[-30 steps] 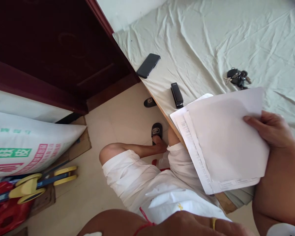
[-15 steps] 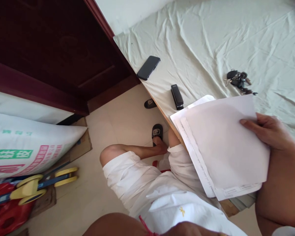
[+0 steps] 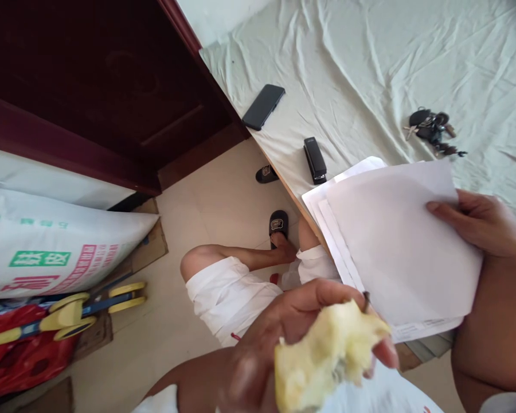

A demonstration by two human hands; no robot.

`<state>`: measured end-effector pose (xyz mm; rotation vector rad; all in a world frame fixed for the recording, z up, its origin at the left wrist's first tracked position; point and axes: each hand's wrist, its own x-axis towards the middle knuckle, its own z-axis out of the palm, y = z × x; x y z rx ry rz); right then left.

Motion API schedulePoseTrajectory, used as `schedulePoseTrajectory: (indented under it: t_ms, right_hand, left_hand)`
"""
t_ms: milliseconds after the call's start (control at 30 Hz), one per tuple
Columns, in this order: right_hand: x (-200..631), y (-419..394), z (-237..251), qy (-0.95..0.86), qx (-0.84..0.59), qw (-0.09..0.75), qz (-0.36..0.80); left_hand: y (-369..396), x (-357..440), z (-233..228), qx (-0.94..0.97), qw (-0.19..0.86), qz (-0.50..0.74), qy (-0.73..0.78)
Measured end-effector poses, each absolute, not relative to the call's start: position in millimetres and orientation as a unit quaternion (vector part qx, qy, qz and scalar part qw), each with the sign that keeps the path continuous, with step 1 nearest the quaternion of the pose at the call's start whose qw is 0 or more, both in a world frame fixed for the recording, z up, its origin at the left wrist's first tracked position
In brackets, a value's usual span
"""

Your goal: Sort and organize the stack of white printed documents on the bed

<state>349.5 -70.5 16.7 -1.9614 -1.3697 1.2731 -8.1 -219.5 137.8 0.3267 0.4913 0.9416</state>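
Observation:
My right hand [image 3: 481, 221] grips a stack of white paper sheets [image 3: 395, 246] by its right edge, above the corner of a table covered with a pale green cloth [image 3: 370, 69]. Close to the camera, my left hand [image 3: 279, 338] holds a bitten yellow apple core [image 3: 327, 355] with its stem up. A black stapler [image 3: 315, 160] lies on the cloth just beyond the papers. My knees in white shorts [image 3: 223, 292] are below, with a foot in a black slipper [image 3: 278, 221] on the floor.
A black phone [image 3: 263, 106] lies near the table's far left edge and a bunch of keys [image 3: 432, 129] to the right. A dark wooden door [image 3: 90, 86] stands at left. A printed white sack [image 3: 47, 246], red bag [image 3: 12, 355] and yellow-blue toy [image 3: 69, 312] crowd the tiled floor.
My left hand has come up into view close to the camera with the bitten apple core. The papers in my right hand stay about where they were.

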Motion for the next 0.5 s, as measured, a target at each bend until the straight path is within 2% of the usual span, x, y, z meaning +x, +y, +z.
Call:
schedulePoseTrajectory:
  t_ms: [133, 300, 500]
  right_hand:
    - [351, -69, 20, -0.548, -0.703, 0.194, 0.409]
    - [347, -67, 19, -0.564, -0.713, 0.223, 0.351]
    - [342, -64, 19, -0.585, -0.706, 0.198, 0.347]
  left_hand:
    - [-221, -8, 123, 0.207, 0.799, 0.507, 0.249]
    - [-219, -20, 109, 0.304, 0.718, 0.543, 0.313]
    - [-221, -25, 100, 0.302, 0.729, 0.537, 0.298]
